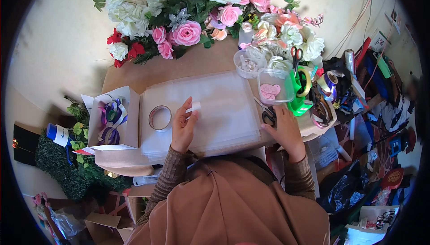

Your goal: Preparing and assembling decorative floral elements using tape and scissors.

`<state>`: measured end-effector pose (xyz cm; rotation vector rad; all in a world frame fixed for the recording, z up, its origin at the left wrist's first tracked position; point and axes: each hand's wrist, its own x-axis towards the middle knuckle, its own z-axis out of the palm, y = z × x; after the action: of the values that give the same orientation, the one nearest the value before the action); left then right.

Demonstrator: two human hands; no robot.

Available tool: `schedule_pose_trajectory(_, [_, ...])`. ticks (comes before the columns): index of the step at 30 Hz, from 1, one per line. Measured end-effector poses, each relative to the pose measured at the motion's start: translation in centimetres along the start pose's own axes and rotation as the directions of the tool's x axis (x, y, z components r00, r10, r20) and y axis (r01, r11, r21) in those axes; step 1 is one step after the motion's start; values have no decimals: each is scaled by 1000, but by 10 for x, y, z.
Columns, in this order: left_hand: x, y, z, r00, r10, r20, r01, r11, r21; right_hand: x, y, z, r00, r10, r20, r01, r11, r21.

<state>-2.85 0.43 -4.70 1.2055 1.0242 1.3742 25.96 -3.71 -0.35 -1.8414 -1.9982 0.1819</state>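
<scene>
A stack of translucent white sheets (221, 110) lies on the brown-covered table (124, 66). Above the sheets, my left hand (184, 127) holds a short white strip (196, 106) between thumb and fingers. A roll of tape (160, 118) lies flat on the sheets to its left. My right hand (285, 129) is at the sheets' right edge, its fingers over the black-handled scissors (268, 116); whether they grip the handles is not clear. The blades point up and left. Just beyond is a clear plastic tub (275, 85) with pink tags (269, 91).
A white box (131, 120) of ribbon rolls stands at the left. A green tape dispenser (299, 105) with orange-handled scissors (296, 54) stands at the right. A round tub (249, 64) of small white pieces and artificial flowers (187, 33) line the back.
</scene>
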Motion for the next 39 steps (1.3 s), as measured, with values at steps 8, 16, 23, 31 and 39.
schedule_pose_trajectory(8, [10, -15, 0, 999, 26, -33, -25, 1000, 13, 2, 23, 8, 998, -22, -58, 28, 995, 94])
schedule_pose_trajectory(16, [10, -19, 1, 996, 71, -59, -61, 986, 156, -11, 8, -45, 993, -8, 115, -25, 959, 284])
schedule_pose_trajectory(23, [8, -22, 3, 992, 88, -95, -64, 971, 231, -13, -13, -15, 936, -284, 208, 169, 881, 442])
schedule_pose_trajectory(31, [5, -8, 13, 982, 170, -79, -129, 918, 375, 4, -30, 13, 955, -273, 116, 204, 888, 412])
schedule_pose_trajectory(39, [-1, 0, 0, 967, 236, -96, -200, 937, 287, 14, -24, 21, 975, -215, 53, 174, 893, 415])
